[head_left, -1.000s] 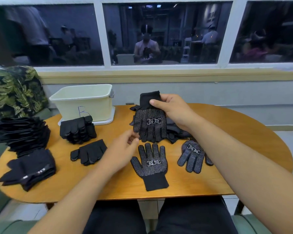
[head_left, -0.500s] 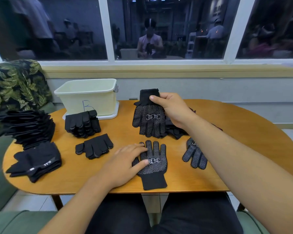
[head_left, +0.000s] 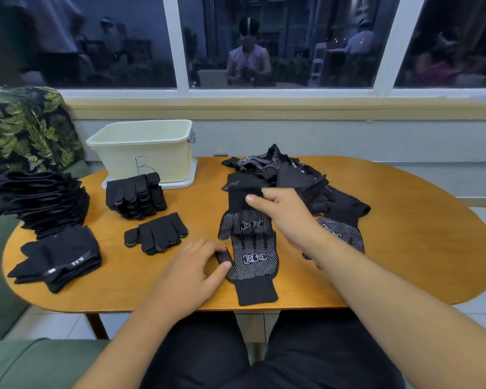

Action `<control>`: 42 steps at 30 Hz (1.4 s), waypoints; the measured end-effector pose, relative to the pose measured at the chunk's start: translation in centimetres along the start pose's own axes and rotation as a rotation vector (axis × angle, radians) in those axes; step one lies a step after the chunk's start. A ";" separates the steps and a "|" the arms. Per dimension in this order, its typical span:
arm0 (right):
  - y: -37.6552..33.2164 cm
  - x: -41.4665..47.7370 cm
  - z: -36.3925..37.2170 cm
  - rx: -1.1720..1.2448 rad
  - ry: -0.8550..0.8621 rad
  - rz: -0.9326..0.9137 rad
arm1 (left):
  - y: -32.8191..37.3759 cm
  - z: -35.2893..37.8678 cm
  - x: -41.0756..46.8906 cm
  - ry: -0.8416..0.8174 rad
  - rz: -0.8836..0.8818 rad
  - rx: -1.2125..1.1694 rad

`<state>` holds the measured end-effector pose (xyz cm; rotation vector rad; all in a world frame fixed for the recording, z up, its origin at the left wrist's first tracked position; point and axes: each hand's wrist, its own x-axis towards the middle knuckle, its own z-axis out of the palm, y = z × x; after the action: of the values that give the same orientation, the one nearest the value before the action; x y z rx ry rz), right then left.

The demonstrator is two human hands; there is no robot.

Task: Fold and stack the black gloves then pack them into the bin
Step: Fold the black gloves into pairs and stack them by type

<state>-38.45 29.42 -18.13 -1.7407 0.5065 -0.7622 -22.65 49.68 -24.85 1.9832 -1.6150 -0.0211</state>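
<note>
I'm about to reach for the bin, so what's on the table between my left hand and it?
In the head view, a folded glove pair and, behind it, a stack of folded gloves lie between the left hand and the bin.

The right hand (head_left: 282, 217) pinched a dotted glove (head_left: 243, 220) by its cuff, the glove's tips overlapping a flat glove (head_left: 254, 266) on the worktop (head_left: 404, 234). The left hand (head_left: 191, 273) rested against the flat glove's thumb. A cream bin (head_left: 141, 153) stood behind a stack of folded gloves (head_left: 135, 196).
</note>
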 end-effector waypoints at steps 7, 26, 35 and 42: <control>3.1 -7.4 0.0 -0.112 -0.148 -0.023 | 0.3 0.1 -0.4 0.027 -0.040 0.037; 3.3 -10.6 0.6 -0.744 -0.292 -0.296 | 0.8 -0.3 -0.1 -0.034 -0.067 0.046; 3.8 -10.9 0.8 -0.788 -0.166 -0.423 | 0.7 -0.4 0.2 -0.109 -0.101 0.099; 3.7 -11.2 0.9 -0.891 -0.206 -0.520 | 0.8 -0.3 0.2 -0.120 -0.078 0.142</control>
<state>-45.51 36.50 -24.44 -2.8197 0.2510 -0.7443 -23.21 49.58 -24.17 2.1901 -1.6536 -0.0582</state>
